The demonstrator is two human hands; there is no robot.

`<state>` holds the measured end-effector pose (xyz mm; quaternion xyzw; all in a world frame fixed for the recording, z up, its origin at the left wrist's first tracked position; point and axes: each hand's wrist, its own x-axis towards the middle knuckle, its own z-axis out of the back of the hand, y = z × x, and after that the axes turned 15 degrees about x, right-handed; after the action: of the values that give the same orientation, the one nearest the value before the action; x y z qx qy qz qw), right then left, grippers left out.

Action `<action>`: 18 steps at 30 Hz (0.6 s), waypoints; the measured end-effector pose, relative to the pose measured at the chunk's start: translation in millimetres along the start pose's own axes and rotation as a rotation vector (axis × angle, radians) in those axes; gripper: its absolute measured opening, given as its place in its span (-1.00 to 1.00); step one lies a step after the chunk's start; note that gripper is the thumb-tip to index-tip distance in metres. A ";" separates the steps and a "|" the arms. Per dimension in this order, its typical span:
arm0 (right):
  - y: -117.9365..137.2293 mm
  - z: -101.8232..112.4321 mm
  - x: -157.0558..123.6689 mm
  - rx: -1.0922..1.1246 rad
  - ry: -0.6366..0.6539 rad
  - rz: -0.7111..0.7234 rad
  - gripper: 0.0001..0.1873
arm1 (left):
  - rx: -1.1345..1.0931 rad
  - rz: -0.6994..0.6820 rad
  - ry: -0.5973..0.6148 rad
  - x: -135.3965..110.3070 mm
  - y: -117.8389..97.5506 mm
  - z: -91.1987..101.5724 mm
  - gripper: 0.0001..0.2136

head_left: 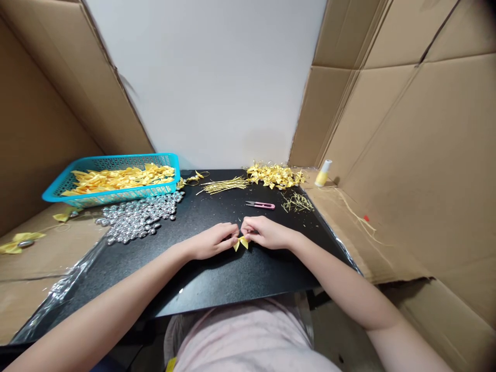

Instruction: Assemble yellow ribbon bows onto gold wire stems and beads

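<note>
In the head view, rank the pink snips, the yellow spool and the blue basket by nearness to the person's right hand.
1. Pink snips, just beyond the right hand, which pinches a yellow bow together with the left hand.
2. Yellow spool, at the far right.
3. Blue basket, at the far left.

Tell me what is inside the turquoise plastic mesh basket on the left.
The turquoise plastic mesh basket holds a heap of yellow satin ribbon pieces. They cover its floor, so anything beneath them cannot be seen.
</note>
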<state>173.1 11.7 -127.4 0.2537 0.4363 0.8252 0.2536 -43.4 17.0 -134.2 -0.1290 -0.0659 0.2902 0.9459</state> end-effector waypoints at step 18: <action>3.1 1.4 -1.5 0.051 -0.020 0.043 -0.84 | -0.282 0.007 -0.020 1.4 -1.1 1.2 -0.70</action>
<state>174.6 10.1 -124.4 0.2776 0.4491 0.8165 0.2336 -41.9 17.2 -132.6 -0.2579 -0.1149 0.2829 0.9167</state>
